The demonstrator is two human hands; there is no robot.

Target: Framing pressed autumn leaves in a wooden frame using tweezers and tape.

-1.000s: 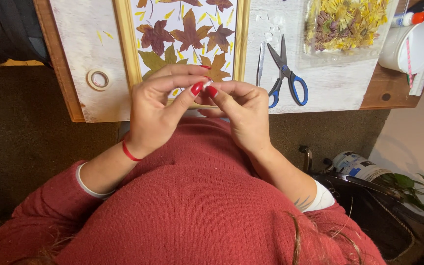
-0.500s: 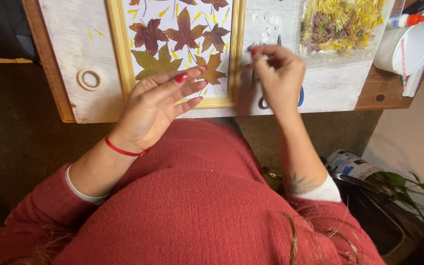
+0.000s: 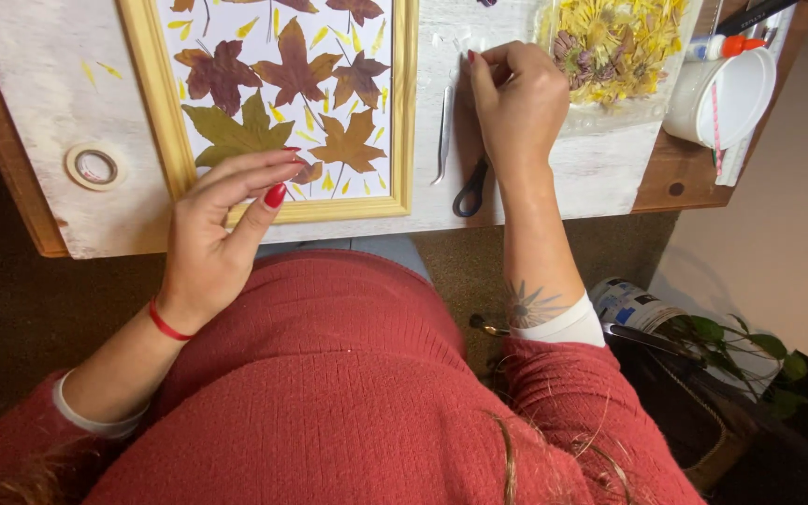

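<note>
Gently: your left hand [image 3: 212,248] lies open on the brittle leaves [image 3: 278,103] at centre, while your right hand's [image 3: 516,98] grip pinches something unseen beside the tweezers [image 3: 443,136].

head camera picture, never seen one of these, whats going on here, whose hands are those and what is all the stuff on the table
The camera sits on a person's head and looks straight down, so the red sweater at the bottom is their own body and both hands are theirs.

The left hand rests its fingers on the lower edge of a yellow wooden frame filled with pressed leaves and yellow petals.

The right hand is on the white tabletop, partly covering scissors, beside metal tweezers. Whether it holds anything is hidden.

Also there: a tape roll, a clear bag of dried flowers, a white cup and a glue bottle.
</note>
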